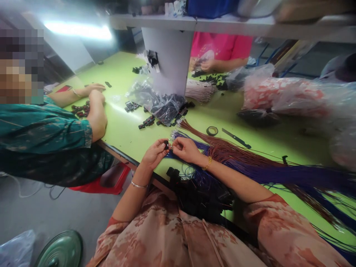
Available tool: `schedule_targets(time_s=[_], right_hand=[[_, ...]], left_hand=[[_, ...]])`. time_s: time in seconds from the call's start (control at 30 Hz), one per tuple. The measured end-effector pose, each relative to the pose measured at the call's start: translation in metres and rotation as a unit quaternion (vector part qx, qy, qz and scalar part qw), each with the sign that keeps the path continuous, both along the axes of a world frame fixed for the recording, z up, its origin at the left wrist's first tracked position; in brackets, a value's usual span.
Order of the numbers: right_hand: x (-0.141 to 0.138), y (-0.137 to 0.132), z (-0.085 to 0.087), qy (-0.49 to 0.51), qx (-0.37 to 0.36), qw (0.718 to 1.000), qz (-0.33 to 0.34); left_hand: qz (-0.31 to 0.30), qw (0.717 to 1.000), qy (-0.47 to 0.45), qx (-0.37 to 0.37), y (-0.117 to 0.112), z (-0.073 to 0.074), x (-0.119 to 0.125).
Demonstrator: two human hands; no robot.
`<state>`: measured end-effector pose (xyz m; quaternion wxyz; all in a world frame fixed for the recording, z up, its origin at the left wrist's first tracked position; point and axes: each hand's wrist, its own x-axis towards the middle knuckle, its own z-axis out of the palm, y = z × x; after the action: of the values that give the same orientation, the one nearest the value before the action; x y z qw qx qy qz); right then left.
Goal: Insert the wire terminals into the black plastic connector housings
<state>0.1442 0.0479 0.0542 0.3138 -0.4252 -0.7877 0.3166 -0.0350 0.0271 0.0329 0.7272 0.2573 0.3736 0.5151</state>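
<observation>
My left hand (154, 152) pinches a small black plastic connector housing (166, 144) between thumb and fingertips, just above the table's near edge. Close against it on the right, my right hand (187, 150) is closed in a pinch on a thin wire, whose pale tip points at the housing. Most of that wire is hidden by the fingers. Under and behind my right wrist lie a bundle of blue wires (250, 170) and a bundle of brown wires (222, 146), their metal-tipped ends beside my fingers. A heap of black connector housings (200, 194) sits against my front.
A roll of black tape (212, 131) and a dark knife-like blade (236, 138) lie beyond the wires. Plastic bags of parts (167, 107) stand by the white panel (169, 63). One co-worker in a green sleeve (50, 129) sits left; another in pink (222, 48) works opposite.
</observation>
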Motion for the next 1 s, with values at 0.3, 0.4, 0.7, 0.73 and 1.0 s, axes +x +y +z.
schedule_targets(time_s=[0.3, 0.4, 0.7, 0.73, 1.0], right_hand=[[0.0, -0.001, -0.001, -0.004, 0.001, 1.0, 0.002], [-0.001, -0.001, 0.0, -0.011, 0.001, 1.0, -0.006], [-0.004, -0.001, -0.002, -0.008, -0.013, 1.0, -0.011], [-0.004, -0.001, -0.003, -0.004, -0.016, 1.0, -0.007], [-0.003, 0.001, -0.011, -0.012, 0.0, 0.999, 0.042]], left_hand=[[-0.005, 1.0, -0.001, 0.003, -0.002, 0.0, 0.002], [-0.001, 1.0, 0.0, 0.003, -0.003, -0.001, 0.003], [0.032, 0.998, 0.05, 0.014, -0.007, -0.003, 0.008], [0.041, 0.997, 0.064, 0.021, -0.007, -0.003, 0.01], [0.073, 0.991, 0.108, 0.017, -0.011, -0.007, 0.016]])
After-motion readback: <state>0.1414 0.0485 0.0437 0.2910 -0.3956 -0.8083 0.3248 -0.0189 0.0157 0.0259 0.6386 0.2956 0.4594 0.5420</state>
